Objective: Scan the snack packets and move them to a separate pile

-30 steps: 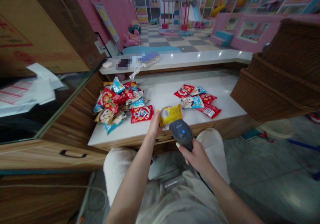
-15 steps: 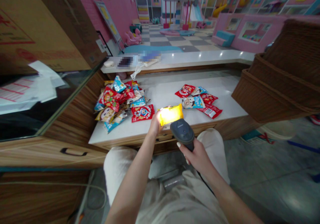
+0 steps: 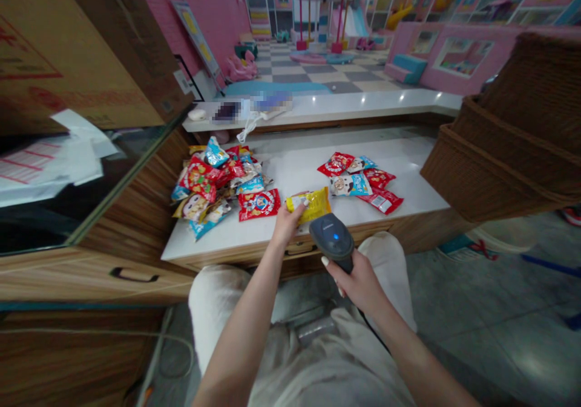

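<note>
My left hand (image 3: 288,221) grips a yellow snack packet (image 3: 316,205) by its left end, thumb on top, over the front part of the counter. In my right hand (image 3: 358,277) is a dark grey barcode scanner (image 3: 331,236), its head close to the packet's lower right and a small blue light lit on top. A red snack packet (image 3: 259,204) lies flat just left of my left hand. Beyond it is a heap of red, blue and yellow snack packets (image 3: 200,180). Several more packets (image 3: 350,184) lie spread to the right of the yellow one.
The white countertop (image 3: 295,153) has a raised ledge (image 3: 345,107) behind it, holding a white cable (image 3: 247,130). Stacked brown wicker baskets (image 3: 508,147) stand at right. A large cardboard box (image 3: 91,50) and papers (image 3: 54,159) sit at left. A bucket (image 3: 503,237) stands on the floor.
The bright scanner light on the yellow packet has gone out, and a blue light now shows on the scanner. My left thumb has come onto the packet's top face.
</note>
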A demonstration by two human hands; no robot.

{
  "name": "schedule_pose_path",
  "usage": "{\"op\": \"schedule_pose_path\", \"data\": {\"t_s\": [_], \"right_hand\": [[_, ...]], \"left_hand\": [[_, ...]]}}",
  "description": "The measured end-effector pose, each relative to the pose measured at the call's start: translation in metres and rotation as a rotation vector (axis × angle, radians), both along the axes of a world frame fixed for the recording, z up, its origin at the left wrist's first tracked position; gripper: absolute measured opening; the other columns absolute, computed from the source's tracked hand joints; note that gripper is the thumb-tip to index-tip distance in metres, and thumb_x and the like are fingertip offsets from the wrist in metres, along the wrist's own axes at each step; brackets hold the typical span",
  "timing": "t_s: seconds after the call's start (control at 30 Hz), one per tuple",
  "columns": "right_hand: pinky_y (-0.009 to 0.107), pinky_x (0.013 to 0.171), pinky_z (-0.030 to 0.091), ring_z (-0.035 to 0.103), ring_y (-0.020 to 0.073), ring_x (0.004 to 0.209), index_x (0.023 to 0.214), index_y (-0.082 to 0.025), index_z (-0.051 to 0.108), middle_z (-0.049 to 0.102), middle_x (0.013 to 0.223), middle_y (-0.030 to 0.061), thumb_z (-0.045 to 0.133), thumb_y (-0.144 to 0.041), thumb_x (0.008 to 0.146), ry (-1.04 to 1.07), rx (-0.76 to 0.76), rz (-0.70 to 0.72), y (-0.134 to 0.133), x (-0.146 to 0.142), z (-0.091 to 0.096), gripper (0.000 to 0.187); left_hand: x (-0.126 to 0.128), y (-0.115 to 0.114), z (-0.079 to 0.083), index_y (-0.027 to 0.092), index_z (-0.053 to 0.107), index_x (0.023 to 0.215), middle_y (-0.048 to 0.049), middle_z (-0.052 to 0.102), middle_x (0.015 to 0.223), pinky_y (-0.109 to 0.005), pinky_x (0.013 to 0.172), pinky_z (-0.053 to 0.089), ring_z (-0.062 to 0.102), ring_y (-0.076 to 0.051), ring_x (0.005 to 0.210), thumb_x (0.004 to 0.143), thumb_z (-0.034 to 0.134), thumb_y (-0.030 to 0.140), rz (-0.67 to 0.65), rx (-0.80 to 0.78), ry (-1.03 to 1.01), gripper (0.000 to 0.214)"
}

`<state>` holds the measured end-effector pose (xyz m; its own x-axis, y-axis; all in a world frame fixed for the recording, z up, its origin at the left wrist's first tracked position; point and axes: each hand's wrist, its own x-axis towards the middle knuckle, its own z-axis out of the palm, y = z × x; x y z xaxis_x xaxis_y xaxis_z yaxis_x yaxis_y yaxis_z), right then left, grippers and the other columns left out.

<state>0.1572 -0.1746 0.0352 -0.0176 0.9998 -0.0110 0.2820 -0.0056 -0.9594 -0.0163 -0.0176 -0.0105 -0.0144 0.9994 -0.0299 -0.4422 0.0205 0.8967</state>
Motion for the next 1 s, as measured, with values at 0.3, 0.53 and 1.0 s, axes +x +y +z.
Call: {"op": "schedule_pose_path", "data": {"t_s": [0.3,0.53,1.0], "right_hand": [[0.025,0.041,0.040,0.051,0.0170,0.036,0.091,-0.025,0.068,0.053,0.045,-0.0081,0.072,-0.043,0.092,0.016,-0.007,0.019,0.0005,-0.0024,0.0004,0.018],[0.025,0.042,0.041,0.052,0.0173,0.037,0.093,-0.025,0.070,0.054,0.045,-0.0082,0.073,-0.043,0.093,0.013,-0.014,0.020,0.0013,-0.0041,-0.0011,0.018],[0.026,0.041,0.042,0.053,0.0176,0.037,0.086,-0.026,0.067,0.055,0.047,-0.0068,0.074,-0.045,0.093,0.023,-0.012,0.018,-0.0007,-0.0032,0.0001,0.021]], "left_hand": [[0.0040,-0.0024,0.0058,0.018,0.085,0.101,-0.0092,0.087,0.096,-0.045,0.094,0.067,0.085,-0.034,0.102,0.063,0.099,0.057,0.111,-0.045,-0.082,0.056],[0.0027,-0.0030,0.0053,0.018,0.083,0.099,-0.0098,0.087,0.097,-0.046,0.102,0.066,0.081,-0.036,0.120,0.071,0.092,0.058,0.089,-0.052,-0.071,0.049],[0.0027,-0.0044,0.0033,0.015,0.086,0.102,-0.0140,0.088,0.106,-0.050,0.108,0.064,0.079,-0.041,0.125,0.073,0.091,0.056,0.059,0.014,-0.075,0.050]]}}
